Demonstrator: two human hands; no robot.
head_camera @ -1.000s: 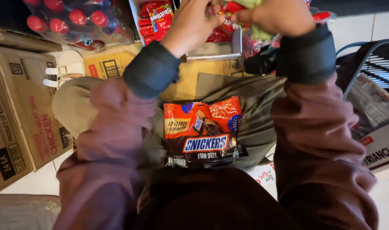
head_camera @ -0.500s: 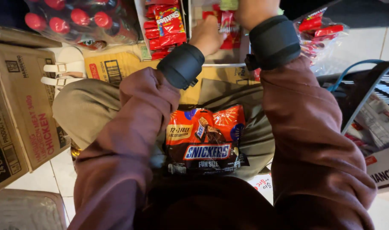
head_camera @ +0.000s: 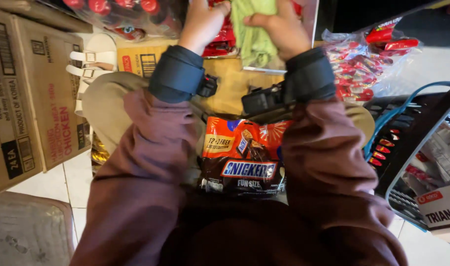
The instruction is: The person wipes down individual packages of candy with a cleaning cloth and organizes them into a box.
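Note:
Both hands reach forward at the top of the head view. My left hand and my right hand grip a crumpled light green cloth between them, over a clear container holding red snack packets. An orange and brown bag of chocolate bars lies in my lap between my maroon sleeves. Dark bands with small black devices sit on both wrists.
Brown cardboard boxes stand at the left. A clear bag of red sweets lies at the right, beside a black basket with a blue rim. A bag of red-capped bottles sits at the top left, with a white sandal below it.
Both hands have moved forward and now hold a green cloth. The view has tilted, so the chocolate bag sits lower in my lap.

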